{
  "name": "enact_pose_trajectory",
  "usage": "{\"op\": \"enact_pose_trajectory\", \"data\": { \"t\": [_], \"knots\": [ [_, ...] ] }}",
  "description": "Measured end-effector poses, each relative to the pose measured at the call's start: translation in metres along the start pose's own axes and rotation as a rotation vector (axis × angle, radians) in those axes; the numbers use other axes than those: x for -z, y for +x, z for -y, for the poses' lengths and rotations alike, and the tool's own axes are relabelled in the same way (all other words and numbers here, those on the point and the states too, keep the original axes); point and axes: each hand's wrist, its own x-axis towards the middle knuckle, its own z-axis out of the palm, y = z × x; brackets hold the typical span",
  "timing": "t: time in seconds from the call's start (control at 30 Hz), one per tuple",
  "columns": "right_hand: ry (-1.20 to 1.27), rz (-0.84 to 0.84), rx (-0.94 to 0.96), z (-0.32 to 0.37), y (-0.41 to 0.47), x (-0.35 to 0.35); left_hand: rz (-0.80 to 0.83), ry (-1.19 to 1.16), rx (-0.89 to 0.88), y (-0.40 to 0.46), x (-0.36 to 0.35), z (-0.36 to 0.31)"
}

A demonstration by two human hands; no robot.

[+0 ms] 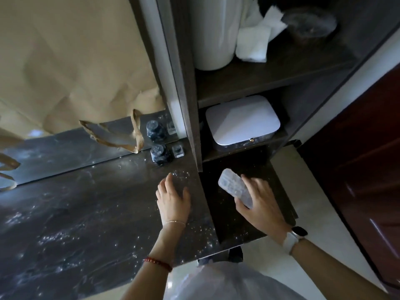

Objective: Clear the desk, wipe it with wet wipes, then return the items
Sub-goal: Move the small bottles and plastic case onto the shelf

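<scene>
The translucent plastic case (236, 187) sits in the right hand (257, 202), fingers closed around it, above the dark desk (97, 213) section under the shelves. The left hand (173, 199) rests flat, fingers spread. Risk: the smooth case may slip from the one-handed grip.

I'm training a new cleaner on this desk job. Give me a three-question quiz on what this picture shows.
1. True or false: the left hand holds a wipe.
2. What does the right hand hold? A) clear case B) white box C) jar
3. Fill in: the white box sits on the ____ shelf, under the tissues.

Key: 1 false, it lies flat and empty on the desk; 2 A; 3 lower.
</scene>
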Motion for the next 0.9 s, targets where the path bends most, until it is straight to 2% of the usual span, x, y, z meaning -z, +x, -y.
{"op": "enact_pose_trajectory", "data": {
  "t": [0.1,0.23,0.53,0.73,0.9],
  "knots": [
    [0.007,-0.066,-0.007,0.015,0.004,0.008,-0.047,-0.041,0.058,0.041,0.012,-0.001],
    [0.005,-0.111,-0.062,0.026,0.003,0.011,0.014,0.001,0.064,0.088,0.016,0.001],
    [-0.031,-0.157,-0.114,0.027,-0.005,0.019,0.120,0.116,-0.106,0.133,0.016,0.014],
    [-0.006,-0.168,-0.143,0.021,0.002,0.027,0.027,0.065,-0.133,0.110,0.026,0.024],
    [0.056,-0.318,-0.088,0.010,0.019,0.042,-0.087,-0.081,-0.206,0.043,0.034,0.025]
  ]
}}
